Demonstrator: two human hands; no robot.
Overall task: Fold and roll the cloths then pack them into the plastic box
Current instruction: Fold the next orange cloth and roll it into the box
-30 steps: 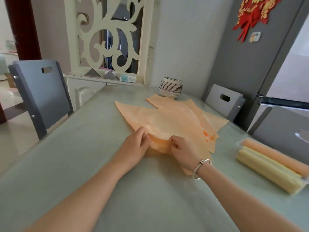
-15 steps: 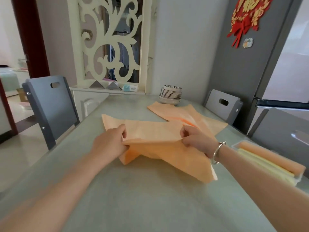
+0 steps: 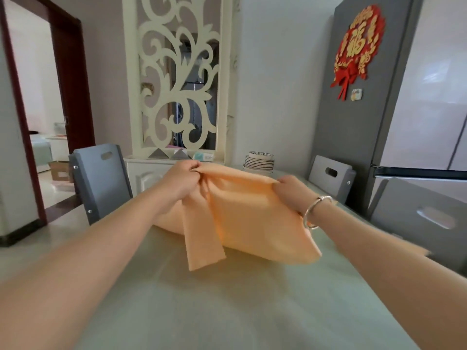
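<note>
- The worktop, pale green, fills the near part of the view, and both bare forearms reach across it from the bottom corners.
- The orange cloth is held up above the middle of the worktop; its lower edge and one hanging strip droop toward the surface, though motion blur makes it hard to say whether they touch.
- The left hand pinches the cloth's upper left corner, fingers curled tight over a bunched fold; that grip is closed on the fabric.
- The right hand clamps the upper right edge, knuckles toward the camera; its fingertips are hidden behind the cloth. A silver bracelet circles the wrist.
- A blurred strip of orange shows behind the right forearm near the right edge; what it belongs to cannot be made out.
- More orange fabric lies low behind the left wrist, mostly covered by the arm and the raised cloth.
- Grey chairs stand round the worktop: one at the left, one at the far right, and one nearer on the right, partly cut off by the forearm.
- A stack of plates with a bowl on top sits at the far end, its base hidden by the cloth.
- Behind stand a white carved screen and a grey fridge bearing a red ornament.
</note>
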